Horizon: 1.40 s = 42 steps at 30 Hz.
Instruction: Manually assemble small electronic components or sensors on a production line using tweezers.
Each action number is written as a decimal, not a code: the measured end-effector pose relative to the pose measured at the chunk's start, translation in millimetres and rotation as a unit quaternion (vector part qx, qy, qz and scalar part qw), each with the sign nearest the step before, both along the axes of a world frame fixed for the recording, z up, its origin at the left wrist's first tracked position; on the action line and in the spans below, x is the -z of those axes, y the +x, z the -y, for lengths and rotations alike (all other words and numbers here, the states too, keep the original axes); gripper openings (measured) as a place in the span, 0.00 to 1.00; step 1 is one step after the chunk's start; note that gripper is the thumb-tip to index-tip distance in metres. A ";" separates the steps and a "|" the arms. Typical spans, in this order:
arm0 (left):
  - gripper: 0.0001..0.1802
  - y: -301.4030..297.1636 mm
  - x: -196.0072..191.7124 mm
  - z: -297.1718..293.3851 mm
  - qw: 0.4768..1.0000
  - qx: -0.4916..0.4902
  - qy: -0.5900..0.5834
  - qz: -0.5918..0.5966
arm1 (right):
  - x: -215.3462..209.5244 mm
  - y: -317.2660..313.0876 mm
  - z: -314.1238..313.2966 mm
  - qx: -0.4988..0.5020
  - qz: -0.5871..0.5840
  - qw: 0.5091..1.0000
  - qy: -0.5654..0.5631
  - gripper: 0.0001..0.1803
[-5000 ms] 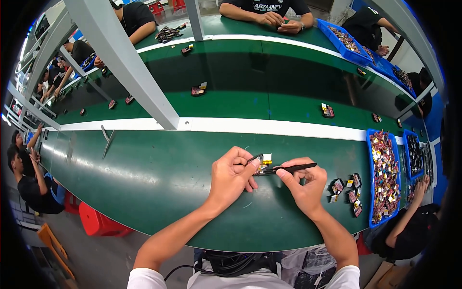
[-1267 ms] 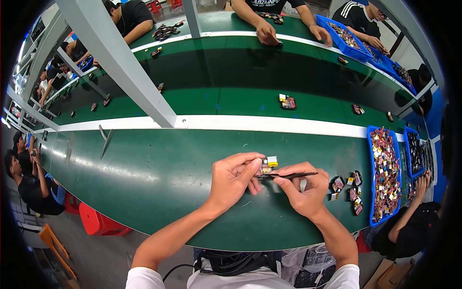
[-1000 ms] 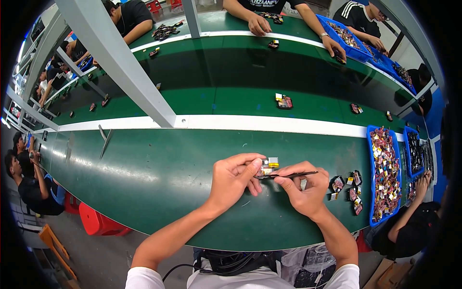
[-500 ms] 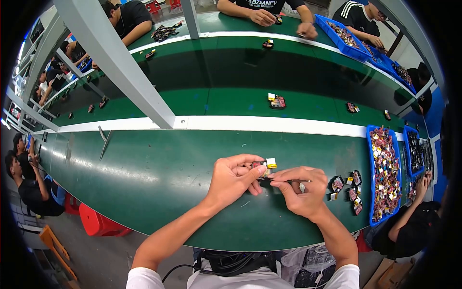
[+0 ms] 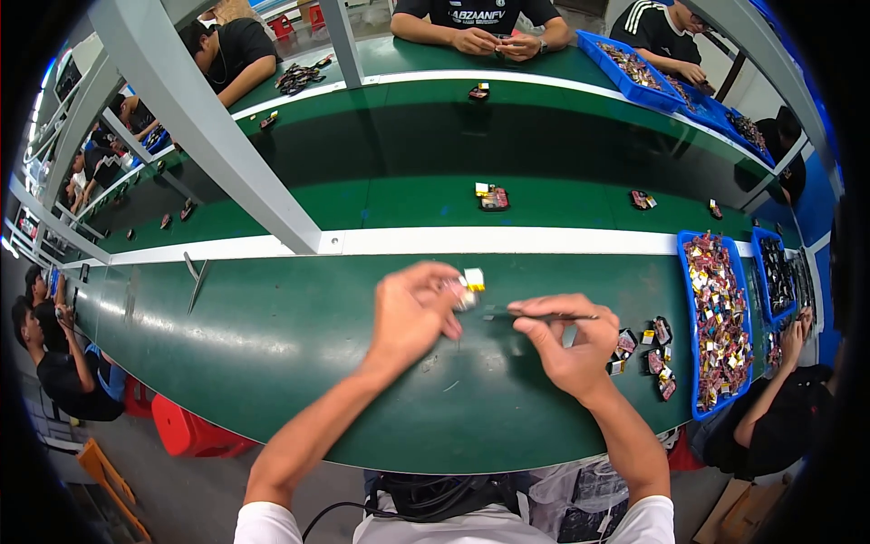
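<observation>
- Green bench top [image 5: 272, 363]: smooth, slightly glossy.
- Blue bin [image 5: 686, 299]: hard glossy plastic.
- Thin tool [image 5: 544, 316]: dark, metallic-looking.
- Small part [image 5: 469, 283]: shiny, with a matt yellow label.

A long green table [image 5: 272, 344] with a white stripe [image 5: 507, 242] down its middle carries everything. On it lie blue trays [image 5: 716, 335] full of small parts, a little heap of loose parts [image 5: 645, 349] beside the nearest tray, and thin metal tweezers [image 5: 194, 279] — or perhaps some other tool — at the left. Past the stripe sit a few small colourful pieces [image 5: 491, 197], well apart.

Both hands [image 5: 412, 313] [image 5: 566, 340] raised — pinching (fingertips close)
</observation>
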<state>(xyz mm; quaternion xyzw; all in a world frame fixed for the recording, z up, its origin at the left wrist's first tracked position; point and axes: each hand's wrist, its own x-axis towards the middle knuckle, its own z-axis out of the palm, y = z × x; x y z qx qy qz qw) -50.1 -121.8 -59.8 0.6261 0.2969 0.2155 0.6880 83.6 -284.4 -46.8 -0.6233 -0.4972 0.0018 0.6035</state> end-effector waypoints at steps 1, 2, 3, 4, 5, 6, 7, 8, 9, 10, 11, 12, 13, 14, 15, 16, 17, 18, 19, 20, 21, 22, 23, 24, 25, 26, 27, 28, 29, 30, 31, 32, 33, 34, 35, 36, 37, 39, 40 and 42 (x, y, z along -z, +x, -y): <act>0.10 10.4 0.4 -16.1 0.999 -0.019 0.034 0.000 | 4.1 5.9 0.8 0.020 -0.001 1.000 0.024 0.08; 0.10 21.4 3.7 -37.1 0.997 -0.039 0.069 -0.001 | 6.2 7.2 1.4 0.024 -0.001 0.999 0.025 0.08; 0.11 31.0 7.8 -61.1 0.992 -0.077 0.102 -0.005 | 4.4 6.9 1.2 0.029 -0.005 0.999 0.021 0.07; 0.11 37.3 9.0 -86.3 0.983 -0.119 0.138 -0.009 | 3.0 6.8 -1.4 0.030 -0.008 0.999 0.019 0.07; 0.11 44.9 4.8 -106.1 0.973 -0.151 0.176 -0.018 | 4.5 8.2 -2.3 0.027 -0.001 0.999 0.018 0.07; 0.11 50.5 3.2 -121.7 0.960 -0.180 0.210 -0.027 | 7.2 8.7 -2.0 0.031 0.000 0.999 0.020 0.07; 0.12 51.3 1.7 -137.8 0.949 -0.181 0.245 -0.079 | 8.7 9.2 -3.3 0.032 -0.011 0.999 0.022 0.07; 0.13 51.4 2.6 -149.3 0.935 -0.179 0.278 -0.131 | 9.7 9.9 -3.7 0.035 -0.022 0.999 0.022 0.06; 0.14 50.0 4.0 -152.8 0.835 -0.256 0.446 -0.195 | 9.4 9.5 -3.3 0.038 -0.039 0.998 0.013 0.06; 0.15 50.0 6.0 -154.8 0.695 -0.322 0.592 -0.249 | 8.9 9.8 -3.5 0.042 -0.041 0.998 0.014 0.06; 0.16 54.0 -0.9 -150.8 0.717 -0.341 0.556 -0.246 | 8.8 11.4 -3.5 0.042 -0.043 0.998 0.010 0.06; 0.16 58.1 0.1 -143.8 0.719 -0.335 0.558 -0.243 | 9.1 12.2 -2.6 0.041 -0.045 0.998 0.007 0.07; 0.15 61.4 3.9 -131.2 0.749 -0.286 0.566 -0.191 | 12.6 12.5 -1.7 0.048 -0.044 0.998 0.009 0.07; 0.16 65.8 7.5 -119.6 0.774 -0.237 0.571 -0.138 | 13.0 12.7 -1.1 0.052 -0.045 0.998 0.010 0.07; 0.18 72.0 9.2 -106.5 0.821 -0.172 0.521 -0.157 | 12.4 11.8 -1.5 0.051 -0.042 0.998 0.011 0.07; 0.21 81.3 11.0 -92.9 0.862 -0.106 0.464 -0.174 | 12.1 10.7 -2.1 0.050 -0.038 0.998 0.013 0.07; 0.23 92.8 13.1 -82.7 0.871 -0.105 0.442 -0.186 | 13.1 9.8 -2.3 0.048 -0.039 0.998 0.014 0.07; 0.26 103.1 10.7 -74.2 0.881 -0.105 0.419 -0.196 | 14.2 10.1 -2.3 0.046 -0.035 0.998 0.011 0.07; 0.26 108.4 7.2 -69.1 0.880 -0.107 0.419 -0.196 | 14.9 10.2 -2.3 0.045 -0.032 0.998 0.008 0.07; 0.26 113.4 -1.9 -63.1 0.873 -0.106 0.412 -0.241 | 15.0 10.4 -2.6 0.047 -0.030 0.998 0.008 0.07; 0.26 116.5 -7.4 -59.8 0.863 -0.104 0.404 -0.286 | 15.1 10.4 -3.0 0.047 -0.027 0.999 0.006 0.08; 0.26 119.8 -4.1 -60.7 0.863 -0.103 0.404 -0.284 | 15.0 11.0 -2.6 0.048 -0.023 0.999 0.005 0.08; 0.26 120.3 -2.2 -62.3 0.854 -0.125 0.417 -0.286 | 14.1 10.4 -2.3 0.048 -0.023 0.999 0.006 0.08; 0.27 120.8 -0.5 -64.3 0.844 -0.146 0.429 -0.289 | 13.4 10.4 -1.5 0.041 -0.016 0.999 -0.004 0.07; 0.27 121.3 0.9 -67.4 0.843 -0.147 0.430 -0.288 | 12.5 10.1 -1.2 0.034 -0.009 0.999 -0.015 0.07; 0.26 123.0 -0.1 -67.6 0.851 -0.143 0.412 -0.294 | 12.3 10.2 -0.5 0.035 -0.009 0.999 -0.016 0.07; 0.25 124.9 -0.7 -67.6 0.858 -0.139 0.394 -0.300 | 11.4 9.7 -0.3 0.036 -0.019 0.999 -0.019 0.07; 0.25 127.5 1.8 -68.4 0.858 -0.137 0.393 -0.299 | 11.1 9.9 0.2 0.037 -0.028 0.999 -0.021 0.07; 0.24 127.3 5.9 -71.4 0.869 -0.143 0.399 -0.255 | 10.7 9.1 0.1 0.035 -0.028 0.999 -0.020 0.07; 0.23 127.3 12.3 -75.9 0.878 -0.149 0.403 -0.211 | 11.4 8.9 -0.4 0.034 -0.021 0.999 -0.020 0.07; 0.23 127.9 18.9 -80.7 0.877 -0.151 0.403 -0.211 | 11.4 8.1 -1.2 0.033 -0.015 0.999 -0.020 0.07; 0.20 129.2 22.0 -83.2 0.893 -0.156 0.381 -0.181 | 11.0 7.5 -1.6 0.031 -0.014 0.999 -0.019 0.07; 0.17 128.8 24.8 -86.2 0.908 -0.162 0.357 -0.150 | 10.4 6.1 -2.3 0.029 -0.012 0.999 -0.022 0.07; 0.17 126.7 27.1 -89.9 0.906 -0.167 0.358 -0.150 | 9.4 4.3 -4.0 0.026 -0.010 0.999 -0.025 0.07; 0.15 127.5 22.1 -84.9 0.937 -0.151 0.289 -0.127 | 10.9 5.4 -3.3 0.027 -0.009 0.999 -0.027 0.07; 0.13 125.0 14.8 -80.4 0.960 -0.137 0.219 -0.104 | 12.6 5.5 -3.7 0.035 -0.027 0.999 -0.019 0.07; 0.13 119.7 7.4 -76.2 0.960 -0.138 0.218 -0.105 | 13.2 5.1 -4.1 0.042 -0.045 0.998 -0.010 0.08; 0.10 105.0 -6.6 -65.9 0.980 -0.099 0.160 -0.066 | 12.2 6.8 -2.7 0.039 -0.066 0.997 -0.014 0.08; 0.10 94.9 -10.1 -61.7 0.980 -0.100 0.159 -0.066 | 11.5 7.7 -2.0 0.036 -0.088 0.995 -0.018 0.07; 0.10 68.3 -12.0 -51.0 0.986 -0.044 0.158 -0.038 | 10.6 8.6 -2.1 0.019 -0.132 0.991 -0.015 0.08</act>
